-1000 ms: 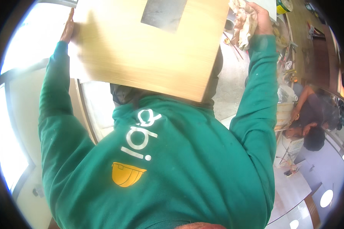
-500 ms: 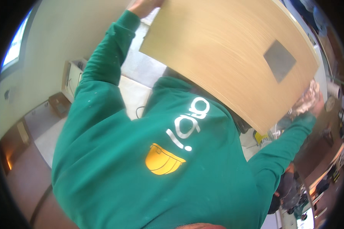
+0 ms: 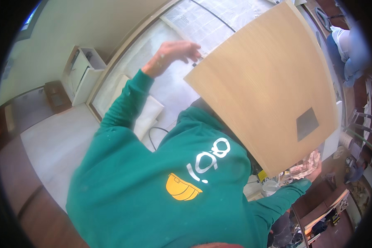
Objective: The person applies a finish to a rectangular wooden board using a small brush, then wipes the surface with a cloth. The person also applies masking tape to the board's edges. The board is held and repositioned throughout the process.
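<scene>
A light wooden board point(image 3: 260, 82) lies before my body, with a dark grey square point(image 3: 306, 124) near its right end; I cannot tell whether it is a hole or a patch. My left hand point(image 3: 173, 57) is raised just off the board's upper left corner, fingers loosely bent and apart, holding nothing. My right hand point(image 3: 315, 169) grips a crumpled beige-pink cloth point(image 3: 301, 167) beside the board's lower right edge; whether it also touches the board is unclear. A translucent container point(image 3: 270, 186) is below that edge, partly among small items.
A white cabinet point(image 3: 84, 74) stands against the left wall. Pale slabs point(image 3: 149, 109) and a black cable point(image 3: 157, 129) lie left of my body. People are on the right: one point(image 3: 347, 56) at top, one point(image 3: 355, 169) farther down, another point(image 3: 279, 227) near the bottom.
My left hand has let go of the board's edge and is apart from it. The view has swung, and the board and my cloth-holding right hand sit lower at the right.
</scene>
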Tool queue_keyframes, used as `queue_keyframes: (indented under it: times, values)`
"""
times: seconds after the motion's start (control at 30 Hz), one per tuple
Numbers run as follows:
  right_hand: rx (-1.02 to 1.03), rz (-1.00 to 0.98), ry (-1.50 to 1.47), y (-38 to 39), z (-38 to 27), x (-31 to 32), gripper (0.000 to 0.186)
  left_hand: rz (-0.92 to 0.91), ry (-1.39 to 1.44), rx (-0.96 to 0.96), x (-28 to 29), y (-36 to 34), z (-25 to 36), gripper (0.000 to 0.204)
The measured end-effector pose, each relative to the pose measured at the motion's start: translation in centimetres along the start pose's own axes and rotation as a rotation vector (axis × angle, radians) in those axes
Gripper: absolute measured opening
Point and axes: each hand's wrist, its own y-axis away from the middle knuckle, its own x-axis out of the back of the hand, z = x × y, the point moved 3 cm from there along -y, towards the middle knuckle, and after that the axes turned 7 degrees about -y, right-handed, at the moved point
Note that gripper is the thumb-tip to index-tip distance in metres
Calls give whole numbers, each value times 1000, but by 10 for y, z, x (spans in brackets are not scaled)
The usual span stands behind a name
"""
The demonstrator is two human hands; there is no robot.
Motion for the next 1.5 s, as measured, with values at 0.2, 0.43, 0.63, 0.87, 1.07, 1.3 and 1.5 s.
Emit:
queue_keyframes:
  times: [0.2, 0.43, 0.63, 0.87, 1.07, 1.3, 1.5]
  values:
    - [-199, -421, -135, 14, 4, 18, 37, -9, 107, -1, -32, 10, 15, 45]
    - [-62, -32, -153, 34, 14, 17, 37, -85, 127, 15, -38, -26, 22, 33]
    - [-55, 21, -104, 52, 18, 3, 37, -80, 63, -99, -44, -85, 37, 23]
    - [-6, 149, -91, 63, 15, 0, 36, -116, 31, -129, -57, -123, 63, 27]
    - [-183, -162, -94, 63, 12, 16, 36, -254, -166, -42, -34, -82, 31, 41]
    - [-78, 168, 94, 58, 3, 17, 34, -267, -144, -1, -28, -9, 15, 42]
    - [-116, 220, 136, 68, 4, 20, 34, -88, 72, -143, -62, 33, -3, 39]
